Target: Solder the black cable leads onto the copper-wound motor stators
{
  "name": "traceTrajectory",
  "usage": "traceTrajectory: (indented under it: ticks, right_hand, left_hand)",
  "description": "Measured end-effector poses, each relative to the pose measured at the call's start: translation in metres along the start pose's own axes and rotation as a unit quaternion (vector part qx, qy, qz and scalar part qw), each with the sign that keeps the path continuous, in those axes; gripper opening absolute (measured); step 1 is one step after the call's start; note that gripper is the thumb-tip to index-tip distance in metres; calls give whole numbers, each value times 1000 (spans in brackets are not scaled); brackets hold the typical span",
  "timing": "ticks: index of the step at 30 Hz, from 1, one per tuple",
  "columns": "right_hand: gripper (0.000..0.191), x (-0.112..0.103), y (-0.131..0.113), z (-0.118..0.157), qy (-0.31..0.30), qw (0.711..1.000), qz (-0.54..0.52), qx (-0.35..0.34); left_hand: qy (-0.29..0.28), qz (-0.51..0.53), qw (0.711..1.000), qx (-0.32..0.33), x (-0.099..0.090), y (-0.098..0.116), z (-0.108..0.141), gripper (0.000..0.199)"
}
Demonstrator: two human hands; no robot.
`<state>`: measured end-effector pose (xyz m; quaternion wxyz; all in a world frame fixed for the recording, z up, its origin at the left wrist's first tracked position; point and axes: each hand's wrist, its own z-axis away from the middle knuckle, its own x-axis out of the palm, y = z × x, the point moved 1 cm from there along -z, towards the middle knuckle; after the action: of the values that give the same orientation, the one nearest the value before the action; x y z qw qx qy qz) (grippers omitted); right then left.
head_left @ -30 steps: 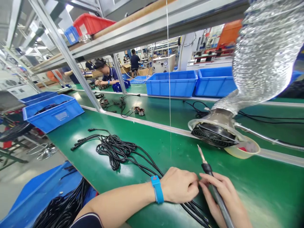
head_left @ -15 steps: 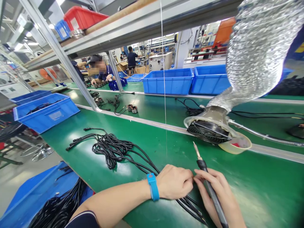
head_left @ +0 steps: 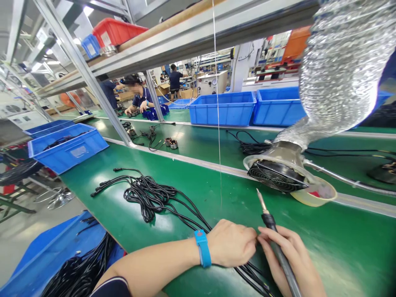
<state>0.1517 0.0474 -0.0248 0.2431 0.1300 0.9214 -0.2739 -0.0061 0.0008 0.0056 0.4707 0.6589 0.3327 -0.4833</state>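
My left hand (head_left: 234, 243), with a blue band at its wrist, is closed over the bundle of black cables (head_left: 148, 194) on the green table (head_left: 185, 169). Whatever its fingertips pinch is hidden. The cables run from coils at the left, under this hand, to thin stripped ends near the bottom edge. My right hand (head_left: 292, 255) is closed around the black handle of a soldering iron (head_left: 272, 225), whose metal tip points up and away. Its fingertips nearly meet those of my left hand.
A fan (head_left: 276, 175) under a silver duct (head_left: 340, 78) and a yellowish bowl (head_left: 314, 196) stand beyond my right hand. Blue bins (head_left: 222, 109) line the back, another bin (head_left: 69, 148) sits at left. A person (head_left: 140, 99) works across the table.
The whole view has shifted slightly, so most things appear a little further right. My hands keep nearly the same pose, with the soldering iron still in my right hand.
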Motion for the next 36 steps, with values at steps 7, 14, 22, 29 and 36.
traceTrajectory:
  ticks: [7, 14, 22, 29, 36]
  right_hand:
    - [19, -2, -1, -2, -15, 1000, 6, -6]
    - [23, -3, -2, -1, -21, 1000, -17, 2]
    - [34, 4, 4, 10, -4, 997, -68, 22]
    - [33, 5, 10, 25, -68, 981, -140, 120]
    - [41, -1, 7, 15, -93, 982, -150, 71]
  left_hand:
    - [2, -9, 1000, 8, 1, -1, 0, 23]
    - [-7, -11, 1000, 13, 0, 0, 0, 23]
    - [15, 9, 1000, 12, 9, 2, 0, 19]
    - [44, 43, 998, 17, 17, 2, 2, 19]
    - [97, 2, 995, 32, 10, -3, -1, 20]
